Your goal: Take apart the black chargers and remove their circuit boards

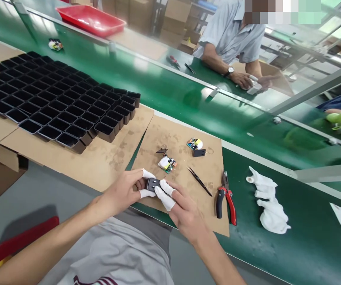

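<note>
On the left, many black cases [50,93] stand packed in slanting rows, mouths up, on cardboard [123,152] laid over the green surface [309,237]. Beyond them a small board [55,44] lies by itself, and farther back, a little to the right, sits a red tray [91,20].

Next comes the left hand [125,186], with white covers [148,173] on thumb and forefinger; its grip is closed on the left end of a small black piece [153,184]. The piece is held over the cardboard near its front left, two metal pins showing. The right hand [180,206], with covers on its fingertips too, pinches the right end, so both grips share the piece.

Just beyond the hands lies a second board [167,164], a dark part [162,151] close behind it. Farther right is a third board [194,143] just beside a black plate [199,152]. Tweezers [199,181] lie slantwise, then red-and-black pliers [225,198] across the cardboard's right edge, handles toward the person.

Opposite, a co-worker [232,39] in a grey shirt holds a white thing [254,88] in both hands. White cloth [269,206] lies crumpled right of the pliers.
</note>
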A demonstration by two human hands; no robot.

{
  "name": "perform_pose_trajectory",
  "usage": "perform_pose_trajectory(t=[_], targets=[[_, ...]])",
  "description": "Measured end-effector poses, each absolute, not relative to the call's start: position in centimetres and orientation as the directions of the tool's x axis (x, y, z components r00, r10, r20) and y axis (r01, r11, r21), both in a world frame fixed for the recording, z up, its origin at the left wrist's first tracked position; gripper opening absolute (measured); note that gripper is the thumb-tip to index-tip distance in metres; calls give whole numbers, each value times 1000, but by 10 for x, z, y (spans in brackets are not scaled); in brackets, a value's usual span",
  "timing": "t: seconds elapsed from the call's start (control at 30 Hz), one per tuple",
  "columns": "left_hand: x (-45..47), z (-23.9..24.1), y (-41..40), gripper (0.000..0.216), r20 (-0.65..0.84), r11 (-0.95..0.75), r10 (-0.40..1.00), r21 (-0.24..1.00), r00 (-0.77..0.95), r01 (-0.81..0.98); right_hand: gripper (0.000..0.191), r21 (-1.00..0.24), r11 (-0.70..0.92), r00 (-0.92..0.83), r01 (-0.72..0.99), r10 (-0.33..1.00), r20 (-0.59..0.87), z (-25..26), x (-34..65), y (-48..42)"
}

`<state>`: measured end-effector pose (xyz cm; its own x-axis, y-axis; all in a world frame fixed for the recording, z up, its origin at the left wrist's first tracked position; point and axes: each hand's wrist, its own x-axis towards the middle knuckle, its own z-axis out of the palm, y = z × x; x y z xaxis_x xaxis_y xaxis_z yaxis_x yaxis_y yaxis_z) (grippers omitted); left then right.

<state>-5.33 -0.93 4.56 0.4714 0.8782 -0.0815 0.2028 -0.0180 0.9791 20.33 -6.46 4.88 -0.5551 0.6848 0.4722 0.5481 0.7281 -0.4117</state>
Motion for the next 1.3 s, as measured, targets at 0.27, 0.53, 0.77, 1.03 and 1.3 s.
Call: perform_pose_trajectory(t=[0.27, 0.53, 0.77, 1.03, 1.3], targets=[[-54, 43, -7, 15, -69, -21, 849, 986, 524, 164, 71, -325, 761, -576, 561, 642, 507, 44, 201, -64], [-53, 47, -12, 3, -38, -106, 846, 965, 532, 238, 71, -363, 740, -547, 566, 667, 506, 40, 201, -73], [-50, 31, -6, 6, 4, -155, 831, 962, 556, 224, 72, -470, 641, -455, 607, 765, 456, 26, 196, -74], [-60, 40, -7, 32, 36, -225, 767, 950, 641, 216, 55, -702, 512, -246, 495, 858, 452, 33, 177, -71], [-60, 37, -10, 38, -19, -96, 786, 984, 617, 152, 69, -532, 612, -260, 585, 763, 591, 23, 176, -83]])
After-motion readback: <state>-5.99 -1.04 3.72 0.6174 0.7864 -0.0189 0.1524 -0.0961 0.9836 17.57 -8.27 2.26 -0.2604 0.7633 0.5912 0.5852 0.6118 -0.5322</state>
